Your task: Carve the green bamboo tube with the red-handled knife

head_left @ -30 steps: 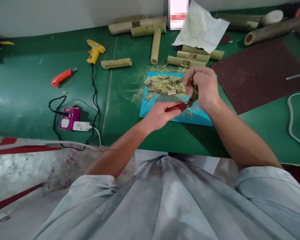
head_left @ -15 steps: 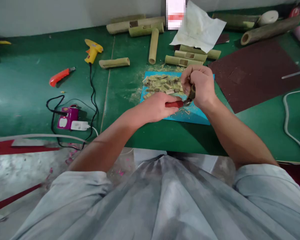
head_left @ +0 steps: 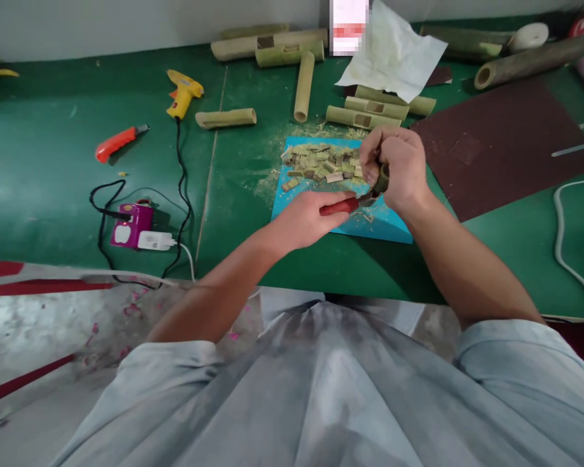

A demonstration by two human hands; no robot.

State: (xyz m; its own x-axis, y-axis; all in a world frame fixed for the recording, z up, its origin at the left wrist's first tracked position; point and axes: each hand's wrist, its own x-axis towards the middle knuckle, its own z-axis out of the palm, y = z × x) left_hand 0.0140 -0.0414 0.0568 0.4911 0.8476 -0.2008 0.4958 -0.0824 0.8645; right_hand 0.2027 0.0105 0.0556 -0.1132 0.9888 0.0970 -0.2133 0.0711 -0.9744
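Now | left hand (head_left: 304, 220) grips red-handled knife (head_left: 340, 207) | right hand (head_left: 394, 168) clasps bamboo piece (head_left: 382, 178) (mostly hidden)

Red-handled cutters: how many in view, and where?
2. One red-handled knife is gripped in the left hand, its tip at the bamboo piece held by the right hand. One orange-red utility knife lies on the green table, far left. Others may be hidden.

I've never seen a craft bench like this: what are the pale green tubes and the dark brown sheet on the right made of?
The tubes look like bamboo: hollow ends, matt green-tan skin, cut windows in some. The brown sheet looks like sandpaper, flat, dull and grainy, though the view leaves that open.
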